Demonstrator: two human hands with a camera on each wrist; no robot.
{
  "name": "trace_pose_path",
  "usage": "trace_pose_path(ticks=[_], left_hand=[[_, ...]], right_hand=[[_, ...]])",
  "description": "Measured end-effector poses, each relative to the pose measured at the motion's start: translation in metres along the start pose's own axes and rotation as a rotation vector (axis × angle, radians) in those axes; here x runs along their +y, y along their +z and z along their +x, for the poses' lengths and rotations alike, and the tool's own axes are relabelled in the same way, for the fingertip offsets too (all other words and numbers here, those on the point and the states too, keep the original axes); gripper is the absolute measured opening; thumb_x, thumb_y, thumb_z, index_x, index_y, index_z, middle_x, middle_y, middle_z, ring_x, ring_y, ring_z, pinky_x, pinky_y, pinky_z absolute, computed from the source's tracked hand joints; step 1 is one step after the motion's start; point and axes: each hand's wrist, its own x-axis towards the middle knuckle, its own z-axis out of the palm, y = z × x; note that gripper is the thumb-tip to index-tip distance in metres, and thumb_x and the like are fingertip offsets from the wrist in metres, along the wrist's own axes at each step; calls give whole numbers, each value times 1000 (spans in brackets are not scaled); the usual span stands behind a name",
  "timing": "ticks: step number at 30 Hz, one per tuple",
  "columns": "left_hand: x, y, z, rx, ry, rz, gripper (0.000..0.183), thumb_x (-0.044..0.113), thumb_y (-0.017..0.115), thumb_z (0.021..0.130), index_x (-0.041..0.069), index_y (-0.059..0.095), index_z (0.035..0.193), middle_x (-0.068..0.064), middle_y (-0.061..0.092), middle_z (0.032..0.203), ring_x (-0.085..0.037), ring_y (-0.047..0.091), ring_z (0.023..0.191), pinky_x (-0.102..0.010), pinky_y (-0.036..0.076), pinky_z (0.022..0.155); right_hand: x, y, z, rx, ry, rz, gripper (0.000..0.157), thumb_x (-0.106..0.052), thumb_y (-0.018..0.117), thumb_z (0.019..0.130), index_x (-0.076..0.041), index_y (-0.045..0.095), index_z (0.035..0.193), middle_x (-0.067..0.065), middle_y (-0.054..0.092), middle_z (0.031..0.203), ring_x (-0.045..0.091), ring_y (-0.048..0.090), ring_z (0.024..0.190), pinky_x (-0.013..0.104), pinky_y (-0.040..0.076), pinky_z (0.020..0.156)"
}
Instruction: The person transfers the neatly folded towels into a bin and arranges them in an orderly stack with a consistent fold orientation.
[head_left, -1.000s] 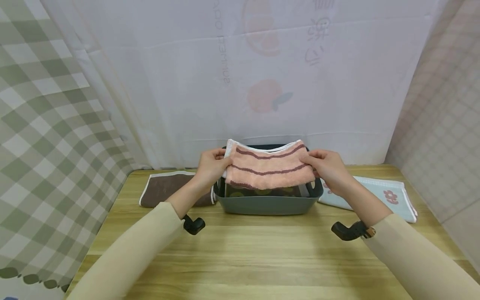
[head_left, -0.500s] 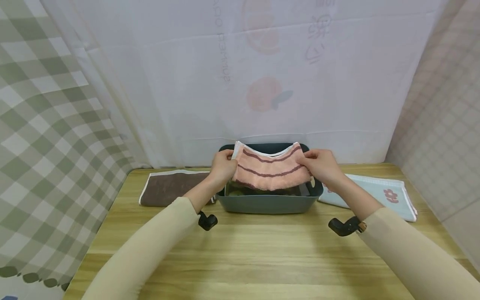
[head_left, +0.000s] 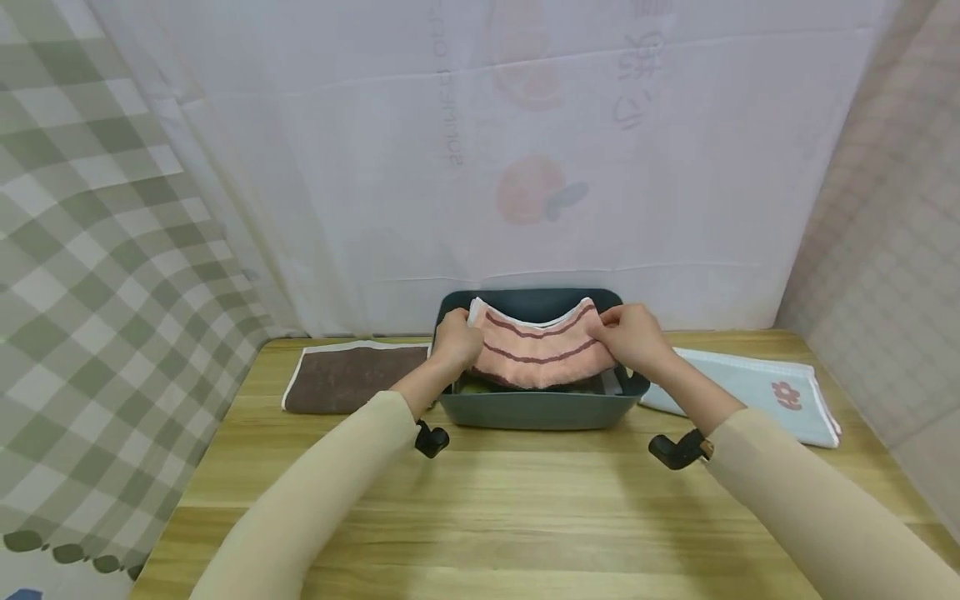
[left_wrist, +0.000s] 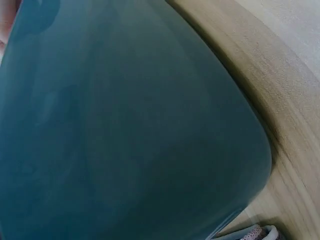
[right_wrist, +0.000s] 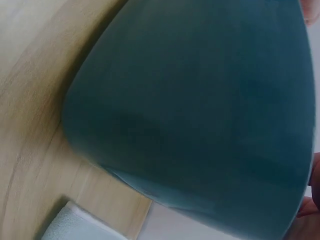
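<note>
A folded pink towel [head_left: 542, 354] with dark wavy stripes and a white edge sags between the two hands in the head view. My left hand [head_left: 459, 340] pinches its left end, and my right hand [head_left: 636, 340] pinches its right end. The towel hangs within the opening of a dark green plastic basket [head_left: 543, 412], covering most of what lies inside. Both wrist views are filled by the outer basket wall [left_wrist: 145, 125], with only bits of fingers at their edges.
A folded brown towel [head_left: 360, 377] with white edging lies left of the basket. On the right is a light blue towel [head_left: 750, 392] with a reddish flower. All stand on a wooden table [head_left: 495, 517]. A white curtain [head_left: 360, 183] hangs behind.
The towel has come down into the basket's opening, and its ends have drawn closer together. My left hand has moved right; my right hand has shifted slightly left.
</note>
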Motion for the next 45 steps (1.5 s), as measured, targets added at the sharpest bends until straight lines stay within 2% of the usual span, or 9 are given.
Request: trace_pose_path(ticks=[15, 20, 24, 27, 30, 33, 36, 40, 45], left_hand=[[-4, 8, 6, -72, -84, 74, 36, -2, 49, 104, -8, 54, 139, -26, 62, 118, -29, 50, 73, -35, 34, 51], [-3, 6, 2, -45, -18, 102, 50, -2, 50, 103, -8, 43, 153, -30, 52, 147, -37, 60, 107, -40, 44, 63], [0, 4, 1, -7, 19, 132, 54, 4, 53, 105, -5, 39, 157, -28, 44, 157, -39, 52, 136, -44, 50, 92], [3, 1, 1, -2, 17, 109, 55, 3, 53, 105, -1, 39, 158, -25, 47, 155, -30, 63, 95, -37, 50, 78], [8, -4, -1, -16, 14, 44, 57, -1, 51, 102, 2, 41, 158, -22, 61, 134, -17, 38, 55, -32, 34, 54], [14, -9, -6, -29, 39, -20, 55, 1, 51, 102, 3, 43, 157, -19, 65, 97, -11, 25, 43, -28, 28, 46], [18, -13, -15, -22, 112, -41, 53, 4, 52, 103, 2, 46, 155, -20, 64, 102, -11, 28, 42, -27, 30, 45], [21, -17, -29, 5, 230, -25, 53, 6, 53, 101, 1, 47, 154, -23, 51, 146, -21, 48, 60, -32, 36, 52], [25, -19, -42, 28, 312, -44, 53, 10, 54, 100, 3, 50, 153, -20, 50, 148, -37, 53, 126, -44, 49, 86]], right_hand=[[-1, 7, 1, -30, -67, -163, 28, 4, 52, 99, 17, 67, 118, 7, 55, 65, 17, 46, 56, 31, 39, 54], [-1, 7, -1, -33, -83, -159, 26, 5, 48, 98, 16, 66, 113, -1, 36, 55, 12, 31, 48, 30, 31, 51], [-3, 4, -3, -25, -72, -175, 24, -2, 52, 102, 15, 65, 113, 8, 48, 62, 18, 42, 52, 32, 38, 53], [-5, 0, -6, -15, -70, -168, 35, -6, 54, 104, 19, 59, 128, 28, 65, 92, 35, 64, 77, 42, 54, 67], [-6, -6, -10, -4, -98, -124, 43, -7, 55, 105, 20, 52, 139, 37, 61, 128, 48, 63, 112, 55, 56, 89], [-5, -14, -14, 12, -119, -53, 43, -10, 55, 107, 16, 53, 141, 35, 60, 133, 49, 62, 118, 57, 54, 94], [-4, -22, -18, 59, -128, 8, 40, -13, 55, 109, 10, 56, 141, 31, 62, 133, 46, 66, 114, 46, 58, 88], [-1, -32, -24, 129, -128, 75, 37, -15, 55, 109, 7, 59, 139, 28, 64, 134, 43, 67, 116, 19, 55, 77], [8, -43, -30, 203, -148, 76, 38, -16, 56, 108, 8, 60, 138, 28, 65, 132, 45, 64, 120, 5, 46, 72]])
